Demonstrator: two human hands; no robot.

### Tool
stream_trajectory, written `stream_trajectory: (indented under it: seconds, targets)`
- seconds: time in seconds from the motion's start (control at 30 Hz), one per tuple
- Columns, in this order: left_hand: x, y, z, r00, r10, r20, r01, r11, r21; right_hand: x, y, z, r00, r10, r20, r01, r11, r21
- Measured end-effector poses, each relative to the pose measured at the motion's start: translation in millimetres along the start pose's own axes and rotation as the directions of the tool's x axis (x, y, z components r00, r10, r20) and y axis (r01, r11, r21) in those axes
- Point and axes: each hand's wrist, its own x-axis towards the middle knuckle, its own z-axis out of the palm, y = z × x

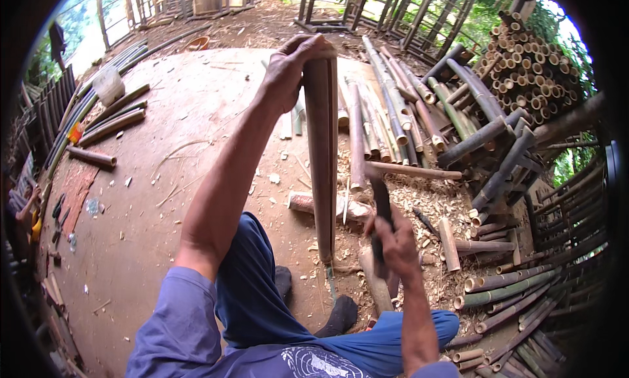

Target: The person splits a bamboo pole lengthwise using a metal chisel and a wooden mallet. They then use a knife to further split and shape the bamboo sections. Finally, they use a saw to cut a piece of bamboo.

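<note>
My left hand (295, 70) is closed over the top end of a long dark bamboo piece (320, 155). The piece stands almost upright in front of me, with a lengthwise line along its right side. Its lower end comes down near my feet. In my right hand (398, 247) is a dark, blurred, blade-shaped tool that looks like a machete (380, 201). It is held to the right of the bamboo piece, apart from it. Behind the piece a short thick log (303, 202) lies across the ground, partly hidden by it.
Many cut bamboo poles (393, 109) lie beyond on the right. A stack of bamboo tubes (527, 73) rises at the far right, and more poles (508, 286) lie near right. Shavings (419, 211) litter the ground. At left are poles (118, 122) and a whitish container (108, 86).
</note>
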Motion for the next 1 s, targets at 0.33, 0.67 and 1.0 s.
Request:
stream_trajectory:
  seconds: [0.33,0.67,1.0]
  targets:
    - [-29,1,69,0.991,0.097,0.094,-0.087,0.991,-0.103,65,-132,-49,0.732,-0.672,0.111,0.332,0.209,-0.92]
    - [-27,3,66,0.984,0.107,0.145,-0.101,0.994,-0.044,67,-133,-49,0.804,-0.595,0.003,0.36,0.482,-0.799]
    - [-24,-1,66,0.982,0.12,0.143,-0.114,0.992,-0.051,73,-128,-50,0.777,-0.629,0.009,0.392,0.473,-0.789]
